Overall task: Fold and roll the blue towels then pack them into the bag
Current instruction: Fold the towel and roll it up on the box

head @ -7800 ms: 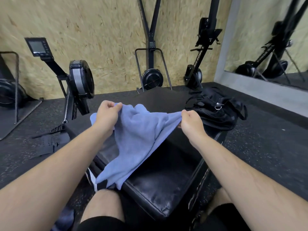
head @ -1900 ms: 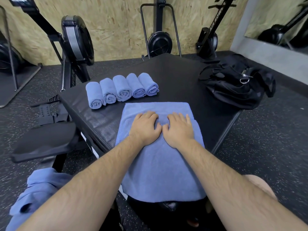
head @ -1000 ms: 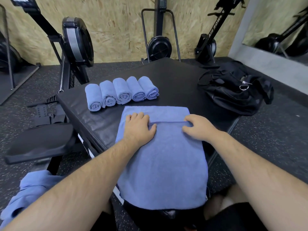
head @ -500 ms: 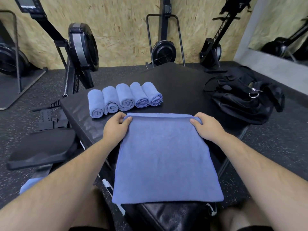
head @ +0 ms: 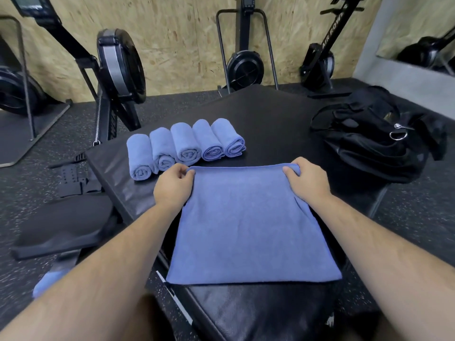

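Observation:
A folded blue towel (head: 248, 227) lies flat on the black padded box (head: 266, 124) in front of me, its near edge at the box's front. My left hand (head: 172, 188) pinches its far left corner. My right hand (head: 307, 180) pinches its far right corner. Several rolled blue towels (head: 184, 143) lie side by side in a row just beyond the flat towel, to the left. The black bag (head: 374, 141) sits at the box's right corner, its inside not visible.
Rowing machines (head: 118, 67) stand around the box on the black rubber floor, against a chipboard wall. A rower seat (head: 59, 227) sits low at the left. More blue cloth (head: 46, 281) lies on the floor at lower left. A mirror (head: 418, 28) is at the right.
Both hands went from pressing flat on the towel's middle to its far corners, which they now pinch. The towel's far edge has been pulled a little toward me.

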